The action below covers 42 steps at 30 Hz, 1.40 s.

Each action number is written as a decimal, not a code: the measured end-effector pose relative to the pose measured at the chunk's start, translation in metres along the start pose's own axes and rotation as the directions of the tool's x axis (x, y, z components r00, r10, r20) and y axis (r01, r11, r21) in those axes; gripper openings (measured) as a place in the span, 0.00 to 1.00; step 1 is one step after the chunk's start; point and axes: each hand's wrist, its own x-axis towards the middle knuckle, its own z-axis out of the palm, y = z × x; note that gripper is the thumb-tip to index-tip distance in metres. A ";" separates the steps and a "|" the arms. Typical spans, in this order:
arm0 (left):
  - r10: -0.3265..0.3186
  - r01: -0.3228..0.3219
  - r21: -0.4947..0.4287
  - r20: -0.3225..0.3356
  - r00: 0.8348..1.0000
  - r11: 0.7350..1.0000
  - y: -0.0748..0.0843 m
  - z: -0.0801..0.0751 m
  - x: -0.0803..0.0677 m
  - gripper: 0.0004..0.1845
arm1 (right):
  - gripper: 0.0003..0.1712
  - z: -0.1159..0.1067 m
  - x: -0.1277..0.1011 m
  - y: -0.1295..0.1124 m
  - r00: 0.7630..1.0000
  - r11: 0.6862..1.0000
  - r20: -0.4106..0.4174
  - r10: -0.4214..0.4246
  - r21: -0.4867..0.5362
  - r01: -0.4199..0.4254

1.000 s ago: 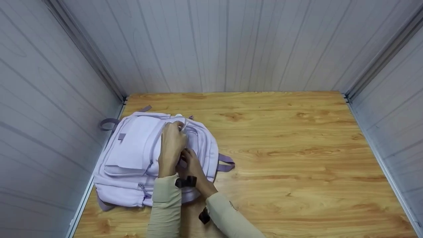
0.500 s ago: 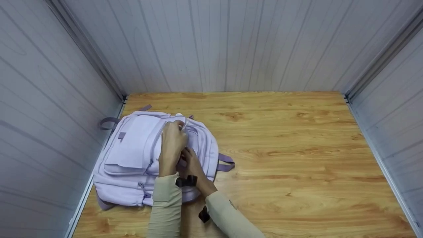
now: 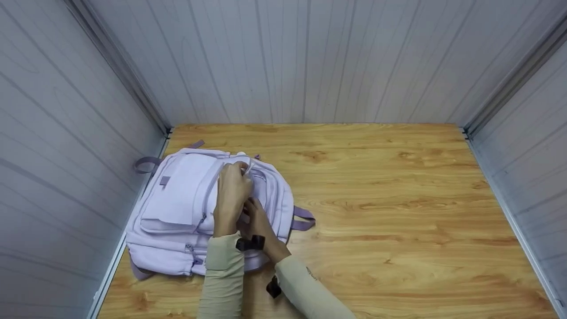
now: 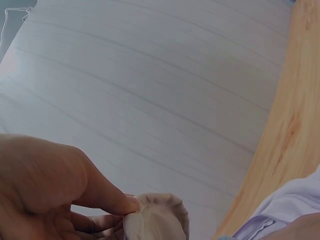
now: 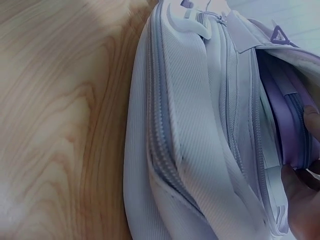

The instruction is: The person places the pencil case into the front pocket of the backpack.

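Observation:
A pale lilac backpack (image 3: 177, 195) lies on the wooden table with its front compartment unzipped. At that compartment's opening, my left hand (image 3: 231, 195) pinches the pale fabric edge (image 4: 157, 217) between thumb and fingers and holds it up. Just to the right and lower, my right hand (image 3: 261, 223) reaches into the opening. The right wrist view has its fingertips (image 5: 295, 187) curled at the lower end of a purple zippered fabric piece (image 5: 282, 112) inside. Whether that piece is loose or sewn in, I cannot tell. The left hand partly covers the opening from above.
Grey panel walls (image 3: 305, 62) enclose the wooden tabletop (image 3: 398, 212) at the back and both sides. The backpack sits close to the left wall. A purple strap loop (image 3: 303, 219) sticks out on its right, and another strap (image 3: 146, 165) reaches the left wall.
The view shifts very slightly. Both hands stay at the compartment opening, and the backpack keeps its place.

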 end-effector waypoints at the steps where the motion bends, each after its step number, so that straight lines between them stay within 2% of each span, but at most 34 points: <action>1: 0.000 0.000 -0.002 0.001 1.000 1.000 0.000 0.000 0.000 0.16 | 0.28 -0.001 0.000 0.000 1.000 1.000 0.003 0.011 -0.003 -0.011; 4: -0.003 0.003 -0.005 0.012 1.000 1.000 0.000 0.002 0.001 0.15 | 0.29 -0.003 0.000 0.000 0.998 0.998 0.033 0.056 0.019 -0.056; 7: -0.008 0.008 -0.014 0.027 1.000 1.000 -0.001 0.004 0.001 0.15 | 0.32 -0.008 -0.003 0.001 0.988 0.986 0.089 0.123 0.104 -0.132; 10: -0.006 0.006 -0.011 0.033 0.999 1.000 -0.002 0.006 0.001 0.14 | 0.32 -0.020 -0.008 0.003 0.984 0.976 0.097 0.150 0.145 -0.163; 13: 0.006 -0.006 -0.001 0.027 1.000 1.000 -0.002 0.009 0.001 0.14 | 0.26 -0.035 -0.012 0.009 0.992 0.987 0.009 0.122 0.100 -0.123; 16: 0.012 -0.012 0.005 0.022 1.000 1.000 -0.003 0.013 -0.001 0.14 | 0.19 -0.053 -0.013 0.015 0.986 0.990 -0.102 0.129 0.064 -0.123; 21: 0.025 -0.026 0.029 0.009 1.000 0.999 -0.009 0.028 -0.007 0.13 | 0.15 -0.087 -0.013 0.022 0.943 0.959 -0.201 0.266 0.149 -0.239; 25: 0.044 -0.042 0.117 -0.011 0.999 0.992 -0.019 0.051 -0.018 0.11 | 0.13 -0.110 -0.015 0.023 0.908 0.944 -0.269 0.322 0.168 -0.285; 29: 0.065 -0.053 0.210 -0.051 0.997 0.976 -0.027 0.074 -0.031 0.08 | 0.12 -0.131 -0.020 0.026 0.888 0.951 -0.340 0.308 0.132 -0.279; 32: 0.089 -0.066 0.234 -0.088 0.992 0.970 -0.027 0.085 -0.037 0.09 | 0.13 -0.146 -0.026 0.028 0.885 0.956 -0.361 0.294 0.114 -0.271; 38: 0.133 -0.090 0.279 -0.141 0.981 0.956 -0.016 0.091 -0.037 0.18 | 0.15 -0.177 -0.028 0.020 0.891 0.950 -0.342 0.297 0.011 -0.312; 42: 0.173 -0.133 0.247 -0.148 0.974 0.960 -0.006 0.092 -0.033 0.23 | 0.20 -0.196 -0.022 0.009 0.899 0.929 -0.314 0.305 -0.108 -0.353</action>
